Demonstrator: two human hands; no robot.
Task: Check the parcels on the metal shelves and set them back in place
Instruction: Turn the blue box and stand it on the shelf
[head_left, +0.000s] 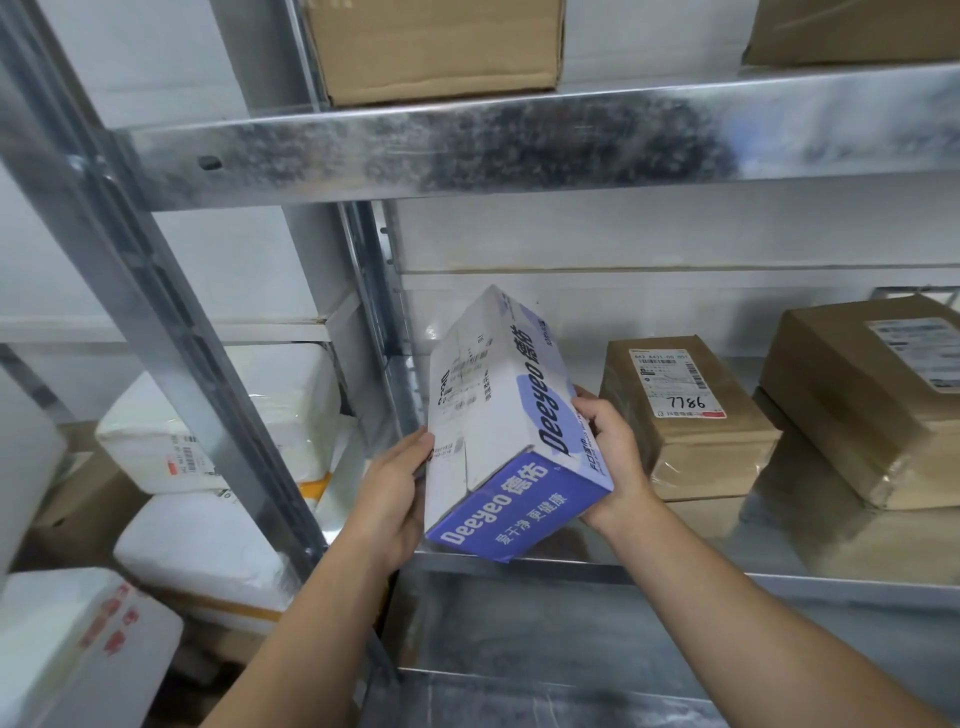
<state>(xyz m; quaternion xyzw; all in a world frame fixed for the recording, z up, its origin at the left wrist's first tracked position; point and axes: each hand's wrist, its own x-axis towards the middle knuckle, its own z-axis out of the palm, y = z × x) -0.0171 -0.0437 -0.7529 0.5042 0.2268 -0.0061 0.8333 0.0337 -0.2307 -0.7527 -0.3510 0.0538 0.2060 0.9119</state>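
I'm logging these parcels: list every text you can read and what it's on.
"Deeyeo 德佑": white-and-blue box, on its side and blue end, held by the left hand and right hand.
"7786": handwritten on the brown parcel label.
Fine print on the shipping labels and the foam box red characters: too blurred to read.

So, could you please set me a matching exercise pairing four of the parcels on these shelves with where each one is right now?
Things
1. Deeyeo box
2. brown parcel marked 7786
3. white foam boxes
4. plain cardboard box

Places
A. on the upper shelf
B. stacked in the left bay
C. held tilted between the left hand and the right hand
D. standing on the middle shelf, just right of the right hand

Pairs: 1-C, 2-D, 3-B, 4-A
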